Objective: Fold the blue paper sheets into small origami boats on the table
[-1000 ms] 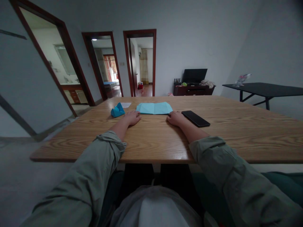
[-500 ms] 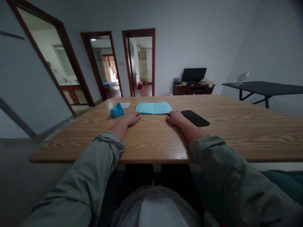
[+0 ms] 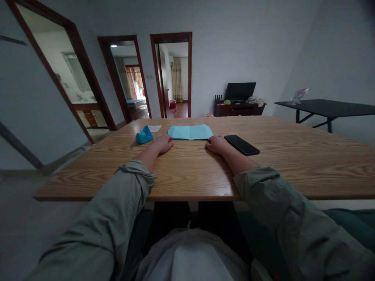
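A light blue sheet of paper (image 3: 190,132) with a crease down its middle lies flat on the wooden table. My left hand (image 3: 163,144) rests palm down at its near left corner, fingers stretched out and holding nothing I can see. At the near right corner, my right hand (image 3: 216,144) also lies on the tabletop, fingers loosely bent. Both hands seem to touch or nearly touch the paper's edge. A darker blue folded paper shape (image 3: 144,135) stands left of my left hand. Just right of my right hand lies a black phone (image 3: 241,144).
The wooden table (image 3: 187,171) spreads widely before me. A small white paper (image 3: 154,128) lies behind the folded shape. Farther off are a dark cabinet with a monitor (image 3: 240,92), a black table (image 3: 331,107) on the right, and several doorways on the left.
The whole view has shifted very slightly upward. My hands, the paper, the folded shape and the phone keep their places on the table.
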`<state>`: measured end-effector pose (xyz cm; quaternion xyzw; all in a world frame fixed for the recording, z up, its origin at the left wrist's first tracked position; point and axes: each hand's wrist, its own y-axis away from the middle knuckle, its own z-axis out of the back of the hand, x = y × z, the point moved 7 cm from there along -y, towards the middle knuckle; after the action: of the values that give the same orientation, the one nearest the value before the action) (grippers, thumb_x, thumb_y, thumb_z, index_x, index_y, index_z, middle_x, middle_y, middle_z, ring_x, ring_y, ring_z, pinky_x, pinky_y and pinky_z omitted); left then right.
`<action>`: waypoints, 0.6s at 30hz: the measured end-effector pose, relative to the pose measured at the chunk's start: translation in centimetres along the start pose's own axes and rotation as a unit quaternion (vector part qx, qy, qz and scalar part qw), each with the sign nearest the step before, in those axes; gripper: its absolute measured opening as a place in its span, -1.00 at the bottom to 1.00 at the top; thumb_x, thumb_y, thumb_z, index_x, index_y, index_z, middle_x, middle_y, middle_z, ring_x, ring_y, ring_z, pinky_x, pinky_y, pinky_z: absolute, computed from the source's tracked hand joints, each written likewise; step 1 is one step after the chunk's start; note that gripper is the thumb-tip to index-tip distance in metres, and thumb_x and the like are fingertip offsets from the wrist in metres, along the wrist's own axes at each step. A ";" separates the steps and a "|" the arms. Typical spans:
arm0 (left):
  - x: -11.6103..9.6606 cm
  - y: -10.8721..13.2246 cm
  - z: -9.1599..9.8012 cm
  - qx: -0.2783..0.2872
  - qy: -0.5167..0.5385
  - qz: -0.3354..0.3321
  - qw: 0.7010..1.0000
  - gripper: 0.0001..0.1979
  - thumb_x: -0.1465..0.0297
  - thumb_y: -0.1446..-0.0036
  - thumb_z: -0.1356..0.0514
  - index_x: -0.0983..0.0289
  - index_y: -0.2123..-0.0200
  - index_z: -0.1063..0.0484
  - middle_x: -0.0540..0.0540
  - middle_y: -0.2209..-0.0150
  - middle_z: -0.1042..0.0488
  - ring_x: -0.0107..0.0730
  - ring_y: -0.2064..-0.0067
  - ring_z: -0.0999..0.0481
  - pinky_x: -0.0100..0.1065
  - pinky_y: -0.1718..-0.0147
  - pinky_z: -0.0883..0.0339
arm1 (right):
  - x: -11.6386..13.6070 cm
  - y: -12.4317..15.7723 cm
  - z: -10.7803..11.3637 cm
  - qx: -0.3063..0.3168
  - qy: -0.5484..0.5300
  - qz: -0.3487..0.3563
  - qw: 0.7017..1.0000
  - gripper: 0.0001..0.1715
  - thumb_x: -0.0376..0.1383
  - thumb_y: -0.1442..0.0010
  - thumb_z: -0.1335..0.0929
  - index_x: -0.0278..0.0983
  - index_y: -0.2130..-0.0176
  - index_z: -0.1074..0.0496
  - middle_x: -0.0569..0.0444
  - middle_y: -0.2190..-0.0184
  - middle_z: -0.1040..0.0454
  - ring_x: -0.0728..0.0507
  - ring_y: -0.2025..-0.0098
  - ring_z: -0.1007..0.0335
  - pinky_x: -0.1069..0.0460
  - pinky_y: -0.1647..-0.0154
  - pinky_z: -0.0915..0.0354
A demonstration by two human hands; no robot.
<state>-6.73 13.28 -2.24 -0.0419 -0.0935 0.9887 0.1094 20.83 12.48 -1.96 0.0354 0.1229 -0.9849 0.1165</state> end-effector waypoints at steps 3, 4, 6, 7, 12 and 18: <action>0.2 -0.1 -0.2 0.006 -0.005 0.006 1.000 -0.46 0.03 -0.19 0.06 0.16 -0.13 -0.28 0.15 -0.29 -0.09 -0.04 -0.21 -0.21 -0.07 -0.15 -0.07 | 0.0 0.0 0.1 0.002 0.005 -0.002 1.000 -0.50 -0.14 -0.24 -0.15 -0.38 0.16 -0.51 -0.22 0.08 -0.49 -0.27 0.04 -0.37 -0.07 -0.04 -0.15; 0.2 -0.1 -0.2 0.006 -0.005 0.006 1.000 -0.46 0.03 -0.19 0.05 0.16 -0.14 -0.27 0.15 -0.29 -0.08 -0.05 -0.21 -0.20 -0.07 -0.16 -0.05 | 0.0 0.0 0.1 0.003 0.006 -0.003 1.000 -0.50 -0.14 -0.24 -0.15 -0.38 0.16 -0.51 -0.22 0.08 -0.49 -0.28 0.04 -0.37 -0.07 -0.04 -0.15; 0.2 -0.1 -0.2 0.002 -0.004 0.005 1.000 -0.46 0.04 -0.18 0.05 0.16 -0.14 -0.26 0.15 -0.28 -0.10 -0.07 -0.21 -0.21 -0.09 -0.16 -0.06 | 0.0 0.1 0.2 0.008 0.008 -0.007 1.000 -0.50 -0.14 -0.24 -0.15 -0.38 0.15 -0.51 -0.22 0.08 -0.49 -0.28 0.04 -0.37 -0.07 -0.03 -0.16; 0.2 -0.1 -0.1 0.000 -0.003 0.004 1.000 -0.46 0.04 -0.18 0.05 0.16 -0.14 -0.26 0.15 -0.27 -0.12 -0.08 -0.20 -0.23 -0.10 -0.15 -0.07 | 0.0 0.1 0.2 0.011 0.007 -0.008 1.000 -0.51 -0.15 -0.24 -0.15 -0.38 0.15 -0.51 -0.21 0.08 -0.48 -0.27 0.04 -0.37 -0.07 -0.03 -0.16; 0.1 0.0 -0.2 0.004 -0.009 0.004 1.000 -0.44 0.03 -0.19 0.06 0.16 -0.17 -0.23 0.15 -0.28 -0.11 -0.06 -0.22 -0.21 -0.09 -0.16 -0.07 | 0.0 0.3 0.2 0.020 -0.002 -0.013 1.000 -0.50 -0.13 -0.25 -0.15 -0.37 0.10 -0.49 -0.21 0.03 -0.46 -0.26 -0.02 -0.33 -0.05 -0.09 -0.12; 0.3 -0.4 -0.6 0.033 -0.030 0.014 0.999 -0.38 0.02 -0.20 0.11 0.15 -0.24 -0.15 0.13 -0.36 0.07 0.03 -0.27 -0.11 0.00 -0.18 -0.01 | 0.1 0.2 0.3 0.016 0.007 -0.007 1.000 -0.50 -0.16 -0.25 -0.14 -0.38 0.13 -0.50 -0.22 0.06 -0.47 -0.28 0.01 -0.34 -0.07 -0.08 -0.12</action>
<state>-6.92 13.82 -2.80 -0.0102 -0.0631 0.9935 0.0943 20.75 12.18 -1.70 0.0432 0.1080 -0.9873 0.1084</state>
